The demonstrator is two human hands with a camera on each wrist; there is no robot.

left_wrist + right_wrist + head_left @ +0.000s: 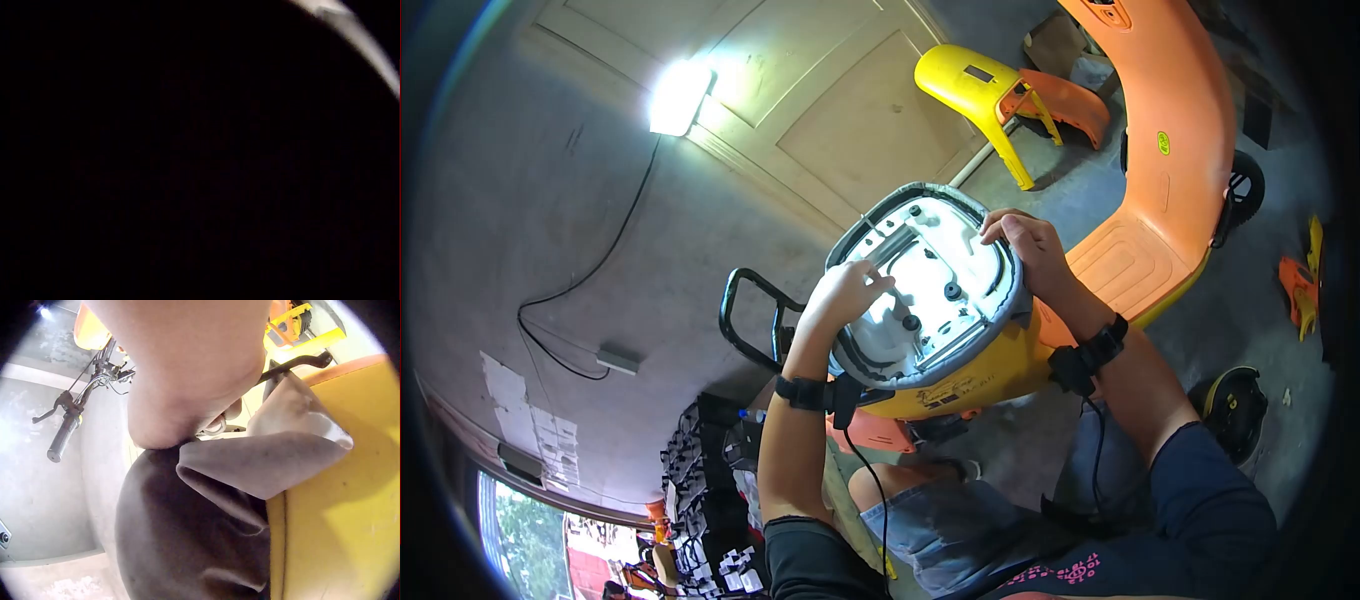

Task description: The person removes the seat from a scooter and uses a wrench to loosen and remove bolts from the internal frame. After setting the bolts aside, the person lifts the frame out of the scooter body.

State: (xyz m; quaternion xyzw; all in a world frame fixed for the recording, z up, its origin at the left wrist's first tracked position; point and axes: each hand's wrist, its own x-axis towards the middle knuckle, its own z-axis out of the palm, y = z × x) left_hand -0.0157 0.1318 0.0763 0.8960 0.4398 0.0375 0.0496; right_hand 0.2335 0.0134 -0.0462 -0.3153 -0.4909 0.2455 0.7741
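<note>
An upturned scooter seat (935, 225) shows its pale underside with black rubber feet in the head view. A dark grey seat cover (181, 519) wraps its rim; in the right wrist view a loose flap folds outward over the yellow body panel (337, 519). My right hand (1032, 250) grips the cover at the seat's right rim, fingers curled over the edge. Across the left rim lies my left hand (848, 293), its fingertips at the pale underside; I cannot tell whether they pinch anything. The left wrist view is almost wholly dark.
The orange scooter body (1175, 130) with its footboard stands to the right. A black grab rail (745, 320) juts out left of the seat. A yellow stool (970, 85) is behind, and a black and yellow helmet-like shell (1235, 415) lies at the right.
</note>
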